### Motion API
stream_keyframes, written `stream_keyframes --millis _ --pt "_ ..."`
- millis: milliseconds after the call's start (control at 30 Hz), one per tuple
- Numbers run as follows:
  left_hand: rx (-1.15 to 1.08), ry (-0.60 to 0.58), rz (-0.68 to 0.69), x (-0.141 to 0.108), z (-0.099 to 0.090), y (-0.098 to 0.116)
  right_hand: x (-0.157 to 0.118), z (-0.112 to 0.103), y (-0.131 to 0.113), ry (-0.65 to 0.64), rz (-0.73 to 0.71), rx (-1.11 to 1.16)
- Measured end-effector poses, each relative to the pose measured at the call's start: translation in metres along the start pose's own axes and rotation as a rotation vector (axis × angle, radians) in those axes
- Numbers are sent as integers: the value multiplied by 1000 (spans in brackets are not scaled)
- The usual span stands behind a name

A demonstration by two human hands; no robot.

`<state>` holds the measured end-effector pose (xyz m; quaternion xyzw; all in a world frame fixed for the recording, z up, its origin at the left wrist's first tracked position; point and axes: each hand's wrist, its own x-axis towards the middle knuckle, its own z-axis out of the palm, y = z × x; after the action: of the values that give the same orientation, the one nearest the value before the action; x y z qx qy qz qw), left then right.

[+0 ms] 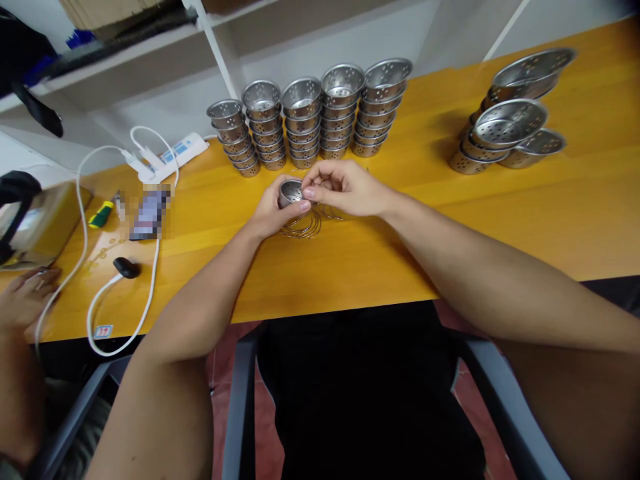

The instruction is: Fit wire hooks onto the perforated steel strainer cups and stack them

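My left hand (pixel 273 210) is wrapped round a small perforated metal cup (pixel 291 191) just above the table. The fingers of my right hand (pixel 340 187) are pinched together at the cup's right rim. Whatever they pinch, if anything, is too small to make out. Below the hands lie several thin wire rings (pixel 303 227), bunched on the wood. Behind them stands a row of stacked perforated metal cups (pixel 303 107), several to a stack.
More perforated cups (pixel 510 127) are stacked at the right. To the left are a power strip (pixel 180 157) with white cables, a phone (pixel 150 212), a green-yellow screwdriver handle (pixel 101 215) and a black plug-like object (pixel 127 267). Another person's hand (pixel 27 297) rests at the far left.
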<state>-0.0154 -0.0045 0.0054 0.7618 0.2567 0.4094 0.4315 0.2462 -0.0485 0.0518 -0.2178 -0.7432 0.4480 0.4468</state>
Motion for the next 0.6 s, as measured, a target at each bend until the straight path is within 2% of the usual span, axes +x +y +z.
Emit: stream_keyframes --millis 300,600 --pt "21 -63 49 -1 0 1 1 0 9 -25 -20 -44" --pt "162 -30 78 0 4 0 2 1 7 1 -16 -127"
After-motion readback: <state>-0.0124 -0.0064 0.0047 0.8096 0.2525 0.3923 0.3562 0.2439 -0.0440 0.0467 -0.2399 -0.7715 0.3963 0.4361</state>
